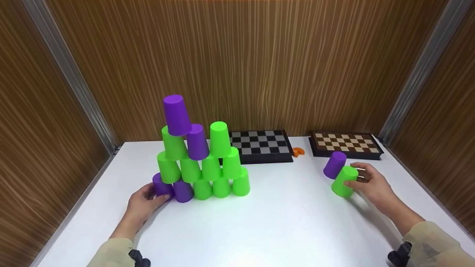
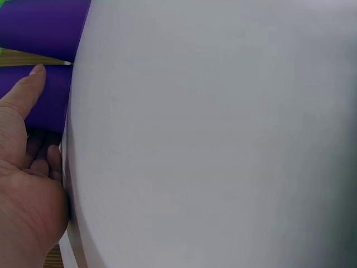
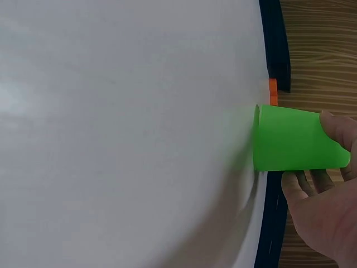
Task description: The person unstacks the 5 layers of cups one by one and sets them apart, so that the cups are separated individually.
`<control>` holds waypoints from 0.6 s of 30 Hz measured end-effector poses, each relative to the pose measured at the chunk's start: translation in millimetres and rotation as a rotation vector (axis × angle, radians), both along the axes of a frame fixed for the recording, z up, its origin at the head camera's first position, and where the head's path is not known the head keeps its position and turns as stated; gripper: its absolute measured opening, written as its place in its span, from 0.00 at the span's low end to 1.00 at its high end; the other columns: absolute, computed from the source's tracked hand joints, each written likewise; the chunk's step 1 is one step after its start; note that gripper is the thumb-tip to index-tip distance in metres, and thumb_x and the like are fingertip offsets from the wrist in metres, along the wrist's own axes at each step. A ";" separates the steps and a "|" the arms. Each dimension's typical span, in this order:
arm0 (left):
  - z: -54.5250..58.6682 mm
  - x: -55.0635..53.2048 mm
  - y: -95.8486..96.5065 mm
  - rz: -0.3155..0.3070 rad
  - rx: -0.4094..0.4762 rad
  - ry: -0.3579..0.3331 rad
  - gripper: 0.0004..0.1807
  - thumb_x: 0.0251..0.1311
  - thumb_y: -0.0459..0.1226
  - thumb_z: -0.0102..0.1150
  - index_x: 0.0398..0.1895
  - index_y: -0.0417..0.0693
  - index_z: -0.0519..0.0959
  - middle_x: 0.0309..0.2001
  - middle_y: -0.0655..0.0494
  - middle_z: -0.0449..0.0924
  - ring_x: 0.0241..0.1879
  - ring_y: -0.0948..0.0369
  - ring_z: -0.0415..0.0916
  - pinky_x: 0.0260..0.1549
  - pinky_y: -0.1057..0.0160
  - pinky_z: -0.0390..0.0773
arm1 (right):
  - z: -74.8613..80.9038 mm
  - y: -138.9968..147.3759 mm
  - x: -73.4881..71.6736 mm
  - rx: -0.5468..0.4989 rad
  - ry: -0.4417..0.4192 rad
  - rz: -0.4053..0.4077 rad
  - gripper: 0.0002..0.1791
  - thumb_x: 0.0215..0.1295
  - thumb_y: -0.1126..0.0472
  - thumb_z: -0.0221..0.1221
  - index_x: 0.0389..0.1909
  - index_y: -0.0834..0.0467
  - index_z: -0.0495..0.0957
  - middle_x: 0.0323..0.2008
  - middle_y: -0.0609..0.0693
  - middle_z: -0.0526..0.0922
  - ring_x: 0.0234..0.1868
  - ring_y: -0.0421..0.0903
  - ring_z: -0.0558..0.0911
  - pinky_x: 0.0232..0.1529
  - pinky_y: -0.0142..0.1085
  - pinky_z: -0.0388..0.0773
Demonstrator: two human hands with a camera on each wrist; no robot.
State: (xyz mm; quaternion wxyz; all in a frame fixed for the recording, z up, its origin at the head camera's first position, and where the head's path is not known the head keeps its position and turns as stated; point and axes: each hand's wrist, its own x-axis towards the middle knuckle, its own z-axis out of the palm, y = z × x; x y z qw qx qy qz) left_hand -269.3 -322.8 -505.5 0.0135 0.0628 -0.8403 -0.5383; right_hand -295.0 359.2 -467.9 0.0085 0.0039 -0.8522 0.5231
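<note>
An upside-down cup pyramid stands left of centre. Two purple and three green cups form its bottom row, with several green cups above. The third row has a green, a purple [image 1: 197, 142] and a green cup [image 1: 220, 140]; one purple cup [image 1: 176, 115] tops its left side. My left hand [image 1: 141, 205] holds the leftmost bottom purple cup [image 1: 160, 185], thumb across its front, fingers at its far side. At the right, my right hand [image 1: 374, 185] grips an upside-down green cup [image 3: 293, 139] between thumb and fingers. Another purple cup [image 1: 335, 165] stands just behind it.
Behind the pyramid lies a black and grey checkered board [image 1: 259, 142]. A brown and cream checkered board [image 1: 345, 142] sits at the back right. Between the boards is a small orange piece [image 1: 298, 152]. Wood-grain walls [image 1: 252, 66] enclose the white table [image 1: 267, 222].
</note>
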 end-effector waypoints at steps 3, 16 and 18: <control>-0.4 -0.3 -0.1 0.002 0.001 -0.007 0.48 0.66 0.43 0.74 0.79 0.29 0.59 0.77 0.29 0.62 0.79 0.38 0.57 0.80 0.48 0.60 | -1.7 1.2 -1.6 0.000 0.009 0.006 0.43 0.72 0.58 0.70 0.79 0.61 0.58 0.72 0.72 0.70 0.63 0.49 0.79 0.52 0.24 0.82; 0.0 0.3 0.4 0.003 0.003 -0.002 0.47 0.66 0.42 0.74 0.79 0.29 0.59 0.77 0.30 0.62 0.79 0.38 0.58 0.80 0.47 0.60 | 40.3 4.0 3.5 0.070 0.143 0.034 0.42 0.71 0.55 0.71 0.79 0.59 0.61 0.71 0.66 0.72 0.68 0.56 0.76 0.55 0.20 0.79; 0.6 0.1 0.3 0.000 0.004 -0.006 0.48 0.66 0.42 0.74 0.80 0.29 0.59 0.78 0.30 0.61 0.79 0.38 0.57 0.80 0.47 0.59 | 56.7 -0.2 4.9 0.105 0.172 0.033 0.42 0.71 0.54 0.71 0.79 0.58 0.61 0.70 0.62 0.73 0.68 0.54 0.76 0.55 0.18 0.77</control>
